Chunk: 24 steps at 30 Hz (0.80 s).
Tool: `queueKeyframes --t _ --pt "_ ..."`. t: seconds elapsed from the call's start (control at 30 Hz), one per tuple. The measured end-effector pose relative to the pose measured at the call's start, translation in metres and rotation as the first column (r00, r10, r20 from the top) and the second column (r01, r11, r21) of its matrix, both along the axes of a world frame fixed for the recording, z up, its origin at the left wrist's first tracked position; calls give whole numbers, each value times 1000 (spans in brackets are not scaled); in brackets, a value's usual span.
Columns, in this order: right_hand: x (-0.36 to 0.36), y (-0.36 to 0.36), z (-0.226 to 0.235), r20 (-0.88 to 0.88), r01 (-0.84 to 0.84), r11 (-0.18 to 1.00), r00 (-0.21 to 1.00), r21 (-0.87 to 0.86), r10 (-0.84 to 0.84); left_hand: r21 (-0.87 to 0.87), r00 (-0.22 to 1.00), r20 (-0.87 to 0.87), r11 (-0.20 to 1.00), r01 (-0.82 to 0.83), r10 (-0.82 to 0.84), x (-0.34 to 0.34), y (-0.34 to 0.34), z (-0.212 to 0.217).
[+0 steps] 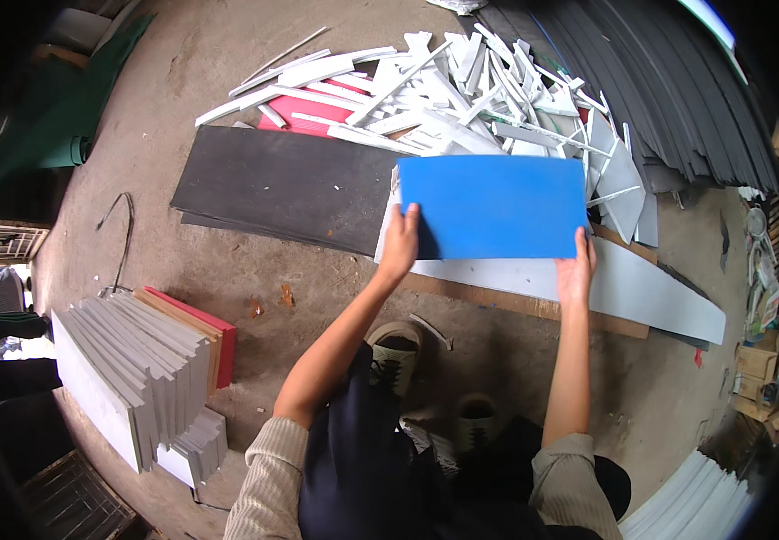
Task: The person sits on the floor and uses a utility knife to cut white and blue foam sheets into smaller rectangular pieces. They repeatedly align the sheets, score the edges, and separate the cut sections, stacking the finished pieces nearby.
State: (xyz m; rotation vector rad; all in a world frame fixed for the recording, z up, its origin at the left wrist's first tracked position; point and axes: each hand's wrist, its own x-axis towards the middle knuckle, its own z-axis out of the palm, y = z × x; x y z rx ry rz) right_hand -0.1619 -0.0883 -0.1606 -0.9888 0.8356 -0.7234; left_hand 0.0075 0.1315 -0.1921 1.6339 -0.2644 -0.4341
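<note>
Dark clothing (353, 468): nearest, at the lower middle, between ribbed beige sleeves (272, 459).
Floor (137, 171): brown-grey, littered with small bits.
Scrap heap (471, 90): white offcuts lying at many angles beyond the hands, a red sheet (295, 112) showing among them.
Dark strips (642, 81): long, stacked at the upper right.
Dark panel (286, 184): flat, left of the blue sheet.
Upright stack (128, 360): pale sheets on edge, lower left.
Blue sheet (498, 207): before the person, partly covering a long white board (646, 288); long axis left to right across the body, short ends pointing sideways, blue face up.
Left hand (398, 243): holding the sheet's near left end, thumb on top.
Right hand (576, 267): gripping its near right corner.
</note>
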Motion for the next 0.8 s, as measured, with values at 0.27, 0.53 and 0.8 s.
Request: queueKeyframes --t 0.27,0.53,0.8 --pt "-129 -64 -7 -9 443 894 896 -68 -445 381 666 509 837 393 -545 -79 -37 -20" --pt "-158 -48 7 24 492 856 868 -156 -495 810 492 494 586 40 -717 -66 -1 -35" --pt "-92 19 -36 -15 281 951 960 130 -281 788 783 543 507 -351 -302 -8 78 -32"
